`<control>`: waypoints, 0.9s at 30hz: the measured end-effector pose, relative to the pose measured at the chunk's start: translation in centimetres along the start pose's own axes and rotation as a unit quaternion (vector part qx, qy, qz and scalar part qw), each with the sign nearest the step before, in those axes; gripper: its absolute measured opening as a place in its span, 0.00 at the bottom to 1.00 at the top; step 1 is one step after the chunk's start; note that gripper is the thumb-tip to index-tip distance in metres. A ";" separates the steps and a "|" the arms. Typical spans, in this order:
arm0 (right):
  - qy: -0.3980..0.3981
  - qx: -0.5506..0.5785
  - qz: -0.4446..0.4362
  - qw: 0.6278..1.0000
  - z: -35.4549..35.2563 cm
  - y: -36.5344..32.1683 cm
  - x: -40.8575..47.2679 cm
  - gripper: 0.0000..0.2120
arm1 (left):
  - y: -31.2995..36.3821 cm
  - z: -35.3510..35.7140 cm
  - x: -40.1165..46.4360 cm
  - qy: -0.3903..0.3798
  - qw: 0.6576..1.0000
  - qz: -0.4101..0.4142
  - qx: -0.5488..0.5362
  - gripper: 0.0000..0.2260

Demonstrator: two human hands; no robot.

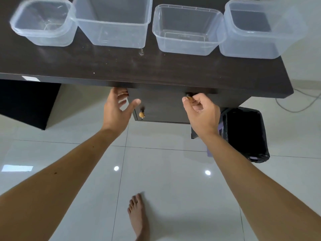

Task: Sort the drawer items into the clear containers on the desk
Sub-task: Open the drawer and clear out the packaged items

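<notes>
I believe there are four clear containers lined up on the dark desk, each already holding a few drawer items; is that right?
Not quite. The head view shows four clear containers lined up on the dark desk, but all are empty; nothing from the drawer is in them yet.

Four clear, colourless containers [186,30] along the far edge of a dark brown wood-grain desk [139,66]. Amber-yellow knob [141,114] on the dark drawer front [161,108]. Black bin liner [246,134] below the right corner. Glossy white floor tiles [165,180].
</notes>
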State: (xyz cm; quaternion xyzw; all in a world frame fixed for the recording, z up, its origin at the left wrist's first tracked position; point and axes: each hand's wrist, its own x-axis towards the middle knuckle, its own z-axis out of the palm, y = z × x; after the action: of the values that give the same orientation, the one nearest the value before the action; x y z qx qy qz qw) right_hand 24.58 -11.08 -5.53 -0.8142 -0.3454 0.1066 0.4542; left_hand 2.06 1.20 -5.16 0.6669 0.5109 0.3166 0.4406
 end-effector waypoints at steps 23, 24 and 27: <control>-0.041 0.012 -0.055 0.998 -7.6 2.7 -17.5 0.11 | -2.2 -3.4 -16.1 -0.001 1.000 -0.018 0.019 0.10; -0.041 0.012 -0.058 0.997 -7.9 2.8 -18.2 0.11 | -2.5 -3.5 -16.9 -0.001 1.000 -0.018 0.015 0.10; -0.044 0.014 -0.056 0.997 -8.6 3.1 -19.8 0.10 | -2.9 -3.7 -18.7 0.009 1.000 -0.019 0.005 0.10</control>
State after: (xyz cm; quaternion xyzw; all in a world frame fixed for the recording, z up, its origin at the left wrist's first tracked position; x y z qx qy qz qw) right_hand 15.61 -31.00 -5.98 -0.7819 -0.4083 0.1216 0.4552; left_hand -7.59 -15.55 -5.76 0.6565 0.5288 0.3114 0.4386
